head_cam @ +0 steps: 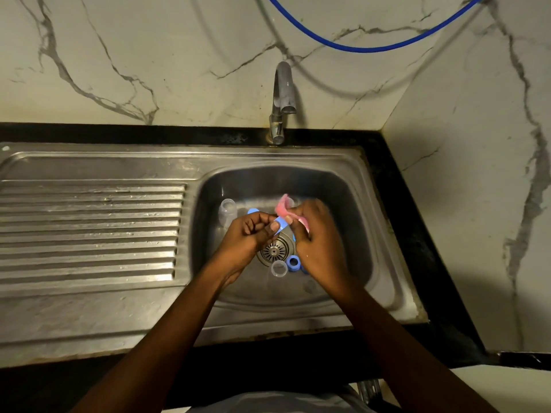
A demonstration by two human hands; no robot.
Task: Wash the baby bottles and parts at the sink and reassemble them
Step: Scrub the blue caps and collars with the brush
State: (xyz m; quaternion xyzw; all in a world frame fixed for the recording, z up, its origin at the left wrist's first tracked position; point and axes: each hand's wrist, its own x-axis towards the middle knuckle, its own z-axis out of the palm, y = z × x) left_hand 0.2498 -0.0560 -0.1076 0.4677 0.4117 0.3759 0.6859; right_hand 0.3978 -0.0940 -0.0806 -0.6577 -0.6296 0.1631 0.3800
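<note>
Over the steel sink basin (343, 186), my left hand (253, 234) pinches a small light-blue bottle part (281, 225) between thumb and fingers. My right hand (316, 234) grips a pink cloth (284, 205) pressed against that part. On the basin floor lie a clear baby bottle (227, 210), another blue piece (253, 210) behind my left hand, a clear cap (279, 268) and a blue ring (293, 262) near the drain (275, 251). A further blue piece is half hidden under my right hand.
A chrome tap (281, 99) stands at the back of the sink; no water shows. The ribbed steel drainboard (89, 231) lies to the left. A black counter edge (417, 219) and marble wall close off the right. A blue hose (357, 49) hangs on the wall.
</note>
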